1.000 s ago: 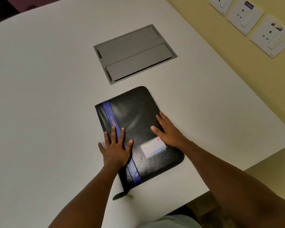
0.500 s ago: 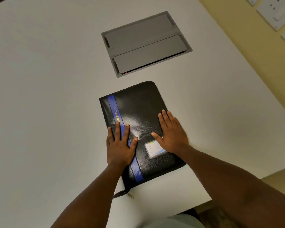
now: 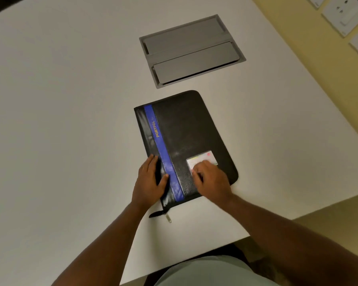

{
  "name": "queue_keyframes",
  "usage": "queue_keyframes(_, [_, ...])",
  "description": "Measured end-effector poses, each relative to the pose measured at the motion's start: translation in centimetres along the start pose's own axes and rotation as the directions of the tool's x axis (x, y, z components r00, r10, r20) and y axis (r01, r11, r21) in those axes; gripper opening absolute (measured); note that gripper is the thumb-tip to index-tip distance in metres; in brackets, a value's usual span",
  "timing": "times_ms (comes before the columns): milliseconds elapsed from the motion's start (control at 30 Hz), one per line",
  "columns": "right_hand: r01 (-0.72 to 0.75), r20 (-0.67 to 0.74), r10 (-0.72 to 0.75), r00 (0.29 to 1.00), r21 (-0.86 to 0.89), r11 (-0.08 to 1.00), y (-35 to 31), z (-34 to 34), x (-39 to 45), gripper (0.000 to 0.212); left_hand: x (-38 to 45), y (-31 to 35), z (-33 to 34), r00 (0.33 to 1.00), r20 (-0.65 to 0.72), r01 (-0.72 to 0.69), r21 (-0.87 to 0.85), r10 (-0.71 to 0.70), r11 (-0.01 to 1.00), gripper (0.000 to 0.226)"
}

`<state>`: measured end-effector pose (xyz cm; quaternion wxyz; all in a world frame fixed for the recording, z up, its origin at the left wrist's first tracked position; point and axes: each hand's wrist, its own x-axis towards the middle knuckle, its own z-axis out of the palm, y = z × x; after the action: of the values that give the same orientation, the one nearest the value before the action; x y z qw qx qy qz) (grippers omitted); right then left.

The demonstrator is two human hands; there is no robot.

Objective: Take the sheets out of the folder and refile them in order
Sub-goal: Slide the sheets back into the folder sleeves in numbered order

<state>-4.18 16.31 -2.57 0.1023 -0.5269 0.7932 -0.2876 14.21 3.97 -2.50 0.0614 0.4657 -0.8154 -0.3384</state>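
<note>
The black folder (image 3: 186, 141) lies flat and closed on the white counter (image 3: 70, 120), near the counter's front edge. A blue stripe (image 3: 163, 153) with yellow letters runs along the folder, close to its left side. A small card label (image 3: 203, 158) sits on the cover near the folder's right front corner. The zipper pull (image 3: 167, 217) hangs out at the folder's front left corner and rests on the counter.

The left hand (image 3: 150, 181) rests on the left edge of the folder, near the front. Its fingers (image 3: 151, 162) are straight and together, pointing away from the person, and the thumb spreads to the right and touches the blue stripe. This grip is wide; it presses and holds nothing. The left forearm comes from below the folder, over the counter's front edge.

The right hand (image 3: 210, 178) is on the front right part of the folder, and partly covers the card label. Its fingers are bent, with the tips down on the cover beside the label. I cannot tell if this grip pinches something, because the picture is blurred there. The right forearm comes from the lower right.

Beyond the folder's far edge, a grey cable hatch (image 3: 191, 51) with two flaps is set in the counter. To the right of the folder, well apart, white wall sockets (image 3: 343, 15) are on the yellow wall.
</note>
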Motion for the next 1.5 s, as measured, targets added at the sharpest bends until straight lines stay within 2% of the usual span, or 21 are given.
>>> queue_keyframes(100, [0.012,0.095,-0.011,0.995,-0.015,1.000,-2.1,1.7,-4.5,0.029,-4.1,-1.0,-0.2,0.998,-0.042,0.051,-0.073,-0.055,0.996,0.049])
queue_keyframes(167, [0.015,0.182,-0.003,0.983,-0.065,0.998,-3.3,2.7,-6.7,0.032,-6.4,-1.8,0.0,0.995,0.015,0.096,-0.108,-0.095,0.989,0.043])
queue_keyframes(233, [-0.012,0.272,0.036,0.962,-0.090,0.996,-4.8,3.5,-8.3,0.028,-8.3,-2.6,0.2,0.994,0.103,0.044,-0.023,-0.042,0.999,0.043])
queue_keyframes(333, [-0.148,0.413,0.170,0.895,-0.085,0.985,-6.3,4.3,-9.4,0.046,-9.8,-3.2,0.4,0.982,0.185,-0.057,0.077,0.042,0.995,0.044])
queue_keyframes(400, [-0.167,0.412,0.198,0.890,-0.109,0.980,-7.3,4.7,-9.7,0.047,-10.3,-3.1,0.3,0.976,0.209,-0.085,0.084,0.065,0.993,0.043])
queue_keyframes(467, [-0.143,0.379,0.172,0.909,-0.103,0.984,-8.2,5.2,-9.9,0.035,-10.5,-2.8,0.3,0.969,0.237,-0.094,0.081,0.073,0.992,0.045])
queue_keyframes(600, [-0.154,0.285,0.186,0.940,-0.134,0.979,-9.1,5.8,-10.0,0.009,-10.6,-2.7,0.7,0.970,0.225,-0.122,0.127,0.092,0.984,0.029])
queue_keyframes(700, [-0.203,0.237,0.234,0.943,-0.147,0.968,-9.3,5.6,-9.9,0.016,-10.6,-2.6,0.8,0.980,0.185,-0.104,0.167,0.073,0.981,0.026])
queue_keyframes(800, [-0.289,0.222,0.320,0.921,-0.162,0.944,-9.1,5.4,-9.5,0.025,-10.6,-2.6,0.6,0.983,0.168,-0.112,0.234,0.073,0.966,0.027])
queue_keyframes(933, [-0.441,0.159,0.475,0.865,-0.208,0.873,-7.4,4.2,-8.8,0.025,-10.4,-3.2,0.2,0.987,0.152,-0.095,0.284,0.053,0.954,0.028])
queue_keyframes(1000, [-0.519,0.113,0.547,0.829,-0.205,0.830,-5.6,2.7,-8.5,0.024,-10.3,-3.9,-0.2,0.988,0.153,-0.073,0.300,0.027,0.951,0.027])
queue_keyframes(1167, [-0.603,0.018,0.624,0.781,-0.237,0.762,0.6,-2.1,-8.6,0.020,-10.1,-5.2,-0.9,0.990,0.144,-0.050,0.336,0.001,0.941,0.025])
queue_keyframes(1300, [-0.538,0.026,0.586,0.810,-0.364,0.760,3.4,-5.5,-6.6,0.022,-9.6,-5.0,-1.3,0.984,0.178,-0.072,0.369,0.006,0.927,0.025])
queue_keyframes(1400, [-0.419,0.126,0.527,0.840,-0.466,0.779,4.5,-7.2,-3.9,0.015,-9.3,-4.6,-1.7,0.980,0.200,-0.080,0.403,-0.002,0.912,0.025])
queue_keyframes(1500, [-0.287,0.209,0.446,0.870,-0.520,0.804,5.5,-8.3,-1.6,0.021,-8.6,-4.5,-1.9,0.961,0.267,-0.055,0.426,-0.068,0.903,0.027])
